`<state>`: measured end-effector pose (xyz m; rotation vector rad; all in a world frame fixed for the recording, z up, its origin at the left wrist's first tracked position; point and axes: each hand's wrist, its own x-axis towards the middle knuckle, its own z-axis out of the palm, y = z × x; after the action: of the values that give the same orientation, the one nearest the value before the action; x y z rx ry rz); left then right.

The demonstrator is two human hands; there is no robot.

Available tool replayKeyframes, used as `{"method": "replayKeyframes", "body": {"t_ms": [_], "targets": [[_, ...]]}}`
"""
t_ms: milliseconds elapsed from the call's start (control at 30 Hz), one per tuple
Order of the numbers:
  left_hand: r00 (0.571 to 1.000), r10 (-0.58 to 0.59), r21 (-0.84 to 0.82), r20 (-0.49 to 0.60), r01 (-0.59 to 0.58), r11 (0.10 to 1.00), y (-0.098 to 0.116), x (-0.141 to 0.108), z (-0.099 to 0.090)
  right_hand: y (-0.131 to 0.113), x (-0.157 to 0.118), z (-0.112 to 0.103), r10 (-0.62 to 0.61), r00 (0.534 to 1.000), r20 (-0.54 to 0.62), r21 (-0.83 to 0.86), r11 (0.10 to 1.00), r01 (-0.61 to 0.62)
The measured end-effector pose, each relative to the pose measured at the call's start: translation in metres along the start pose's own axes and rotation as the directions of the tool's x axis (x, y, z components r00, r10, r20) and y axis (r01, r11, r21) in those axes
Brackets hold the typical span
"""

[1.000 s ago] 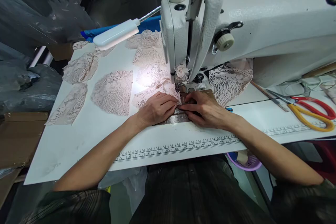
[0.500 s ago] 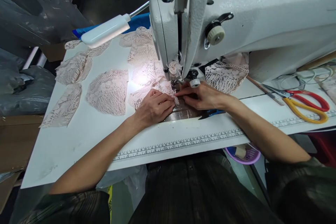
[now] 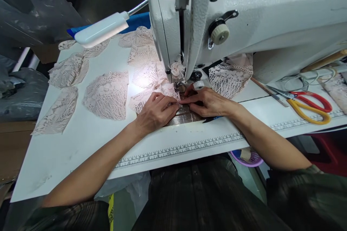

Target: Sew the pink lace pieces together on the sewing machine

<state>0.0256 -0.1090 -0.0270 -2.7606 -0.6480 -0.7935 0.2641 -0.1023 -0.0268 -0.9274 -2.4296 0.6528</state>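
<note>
Pale pink lace [image 3: 148, 92] lies under the needle area of a white sewing machine [image 3: 244, 18]. My left hand [image 3: 158, 112] rests on the lace edge just left of the presser foot, fingers curled together on the cloth. On the metal plate [image 3: 187, 116], my right hand [image 3: 204, 101] has its index finger stretched to the same lace edge, thumb and fingers bent close together. Both hands' fingertips nearly meet in front of the foot. A fabric rosette [image 3: 177, 69] is fixed to the machine head above them.
Separate lace pieces [image 3: 107, 95] lie at the left. A lamp [image 3: 101, 29] reaches over the table [image 3: 89, 148]. Another lace piece [image 3: 230, 79] is behind my right hand. Scissors [image 3: 309, 110] lie at the right; a purple basket [image 3: 253, 162] is below the edge.
The view has shifted slightly, so the machine and table sit a little further left. Both hands stay at the lace, with only slight movement of the fingers.
</note>
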Motion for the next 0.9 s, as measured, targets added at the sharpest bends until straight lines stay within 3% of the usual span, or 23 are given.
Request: {"method": "replayKeyframes", "body": {"t_ms": [233,500,900], "targets": [[0.999,-0.013,-0.035,0.047,0.014,0.999,0.001,0.0,0.002,0.0,-0.001,0.002,-0.006,1.0,0.002,-0.04,0.999,0.006],[0.988,0.064,0.006,0.143,-0.065,0.998,0.005,0.001,-0.01,-0.003,-0.001,0.001,-0.12,0.992,0.027,-0.121,0.985,0.122],[0.991,-0.037,-0.007,0.127,0.038,0.999,0.005,-0.002,-0.009,-0.005,-0.001,0.005,-0.106,0.994,-0.019,-0.203,0.974,0.1]]}}
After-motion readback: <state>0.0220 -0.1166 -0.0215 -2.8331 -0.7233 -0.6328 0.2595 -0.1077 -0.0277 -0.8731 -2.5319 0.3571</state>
